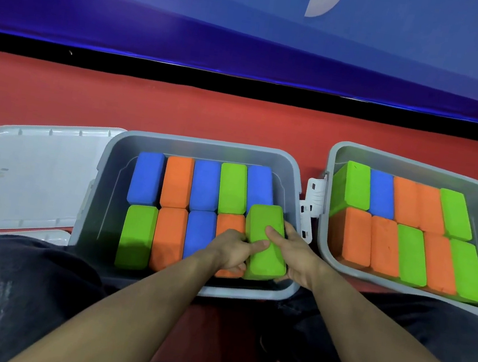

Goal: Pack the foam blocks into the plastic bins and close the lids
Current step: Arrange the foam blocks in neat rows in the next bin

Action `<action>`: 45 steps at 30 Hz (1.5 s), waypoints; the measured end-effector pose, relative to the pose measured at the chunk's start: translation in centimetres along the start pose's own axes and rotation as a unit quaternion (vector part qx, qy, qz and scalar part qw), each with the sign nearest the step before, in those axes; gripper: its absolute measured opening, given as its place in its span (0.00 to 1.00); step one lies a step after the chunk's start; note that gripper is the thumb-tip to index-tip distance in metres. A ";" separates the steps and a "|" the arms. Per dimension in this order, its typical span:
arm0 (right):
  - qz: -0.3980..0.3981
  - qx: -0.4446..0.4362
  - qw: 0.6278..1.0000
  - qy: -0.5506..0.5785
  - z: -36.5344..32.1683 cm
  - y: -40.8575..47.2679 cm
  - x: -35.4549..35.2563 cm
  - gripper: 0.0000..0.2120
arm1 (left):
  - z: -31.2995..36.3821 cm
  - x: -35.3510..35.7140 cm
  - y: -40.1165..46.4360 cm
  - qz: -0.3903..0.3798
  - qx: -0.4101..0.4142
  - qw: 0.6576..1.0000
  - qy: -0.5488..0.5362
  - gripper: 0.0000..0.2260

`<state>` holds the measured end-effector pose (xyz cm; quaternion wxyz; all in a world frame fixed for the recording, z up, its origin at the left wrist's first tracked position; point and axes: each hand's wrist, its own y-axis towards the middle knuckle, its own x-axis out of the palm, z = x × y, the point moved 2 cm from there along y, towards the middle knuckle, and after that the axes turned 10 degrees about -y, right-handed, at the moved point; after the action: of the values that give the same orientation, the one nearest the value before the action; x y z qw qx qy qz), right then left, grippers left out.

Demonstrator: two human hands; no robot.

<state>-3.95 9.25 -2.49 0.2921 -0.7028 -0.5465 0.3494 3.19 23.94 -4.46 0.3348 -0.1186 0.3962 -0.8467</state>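
Observation:
A grey plastic bin sits in front of me, filled with several blue, orange and green foam blocks in two rows. Both hands grip one green foam block at the bin's near right corner. It is tilted, partly above the other blocks. My left hand holds its left side with the thumb on top. My right hand holds its right side. A second grey bin at the right is full of orange, green and blue blocks. A white lid lies open, flat on the floor to the left.
The bins rest on a red floor with a black strip and a blue wall behind. A white latch sits between the two bins. My dark-trousered knees flank the near bin. Part of another lid shows by my left knee.

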 end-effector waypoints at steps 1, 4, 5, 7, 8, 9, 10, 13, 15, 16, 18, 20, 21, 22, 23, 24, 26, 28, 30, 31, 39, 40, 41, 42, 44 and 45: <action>0.000 -0.001 1.000 -0.004 0.0 0.2 0.0 0.26 | -0.1 -0.3 0.1 0.009 0.021 1.000 0.000 0.23; -0.011 0.003 1.000 -0.007 0.3 0.8 -0.2 0.26 | -0.5 -2.0 0.0 0.091 0.102 0.990 0.031 0.19; -0.018 0.006 1.000 -0.007 0.5 0.9 -0.2 0.27 | -1.0 -2.9 0.0 0.129 0.127 0.983 0.042 0.21; -0.024 0.012 1.000 -0.008 1.0 1.4 -0.3 0.27 | -2.4 -5.3 0.3 0.226 0.186 0.950 0.105 0.24; -0.025 0.014 1.000 -0.004 1.2 1.7 -0.4 0.27 | -3.2 -6.7 0.5 0.279 0.203 0.928 0.141 0.24; -0.026 0.016 1.000 0.005 1.4 2.0 -0.4 0.28 | -3.8 -8.3 0.5 0.329 0.206 0.906 0.167 0.25; -0.030 0.016 0.999 0.016 1.4 2.3 -0.4 0.29 | -4.4 -9.8 0.5 0.371 0.194 0.889 0.184 0.27; -0.036 0.008 0.998 0.056 1.1 2.8 -0.1 0.26 | -6.2 -13.7 0.3 0.401 0.081 0.882 0.235 0.40; -0.043 0.004 0.995 0.084 0.6 3.0 0.2 0.23 | -7.8 -15.1 0.3 0.361 -0.006 0.894 0.266 0.44; -0.046 -0.001 0.995 0.092 0.4 3.1 0.4 0.23 | -8.3 -15.5 0.3 0.340 -0.029 0.902 0.266 0.45; -0.035 -0.001 0.996 0.084 -0.1 3.4 0.8 0.28 | -8.7 -15.5 0.4 0.315 -0.030 0.912 0.259 0.44; 0.007 -0.010 0.999 0.050 -0.1 4.1 1.0 0.32 | -8.4 -15.1 0.5 0.306 -0.024 0.913 0.268 0.43; 0.025 -0.021 0.999 0.039 0.0 4.5 1.1 0.35 | -8.3 -15.0 0.4 0.303 -0.028 0.913 0.273 0.43; 0.036 -0.029 0.998 0.033 0.3 4.9 1.2 0.37 | -8.2 -14.9 0.4 0.299 -0.035 0.913 0.274 0.42; 0.042 -0.035 0.998 0.028 0.4 5.2 1.3 0.38 | -8.2 -14.9 0.3 0.294 -0.042 0.916 0.271 0.42; 0.047 -0.038 0.998 0.021 0.7 5.4 1.4 0.40 | -8.3 -14.9 0.3 0.287 -0.050 0.919 0.266 0.43; 0.056 -0.039 0.998 0.004 0.9 5.7 1.4 0.43 | -8.4 -14.9 0.3 0.262 -0.069 0.928 0.257 0.44; 0.068 -0.038 0.997 -0.017 0.9 6.0 1.5 0.48 | -8.3 -15.0 0.3 0.237 -0.089 0.936 0.244 0.48; 0.078 -0.050 0.995 -0.040 1.1 6.5 2.0 0.45 | -8.2 -15.2 0.2 0.220 -0.103 0.941 0.237 0.51; 0.090 -0.057 0.993 -0.050 1.4 6.8 2.2 0.42 | -8.1 -15.2 0.3 0.214 -0.106 0.942 0.236 0.52; 0.142 -0.084 0.985 -0.048 3.2 8.6 3.6 0.32 | -8.7 -15.1 0.4 0.221 -0.102 0.939 0.245 0.53; 0.149 -0.086 0.984 -0.049 3.1 8.7 3.5 0.31 | -8.6 -15.0 0.5 0.221 -0.101 0.939 0.246 0.53; 0.157 -0.085 0.983 -0.050 3.1 8.9 3.4 0.30 | -8.5 -15.0 0.6 0.221 -0.101 0.938 0.246 0.53; 0.162 -0.081 0.982 -0.048 3.0 9.1 3.4 0.30 | -8.4 -15.0 0.6 0.222 -0.103 0.938 0.247 0.53; 0.159 -0.076 0.983 -0.044 2.9 9.3 3.4 0.30 | -8.2 -15.1 0.6 0.219 -0.106 0.938 0.248 0.53; 0.158 -0.076 0.983 -0.045 2.8 9.3 3.5 0.30 | -8.2 -15.1 0.5 0.216 -0.107 0.939 0.247 0.53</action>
<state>-0.38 10.54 -12.08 0.1541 -0.7839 -0.4662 0.3801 10.87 38.49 -9.22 0.3865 0.1473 0.5708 -0.7093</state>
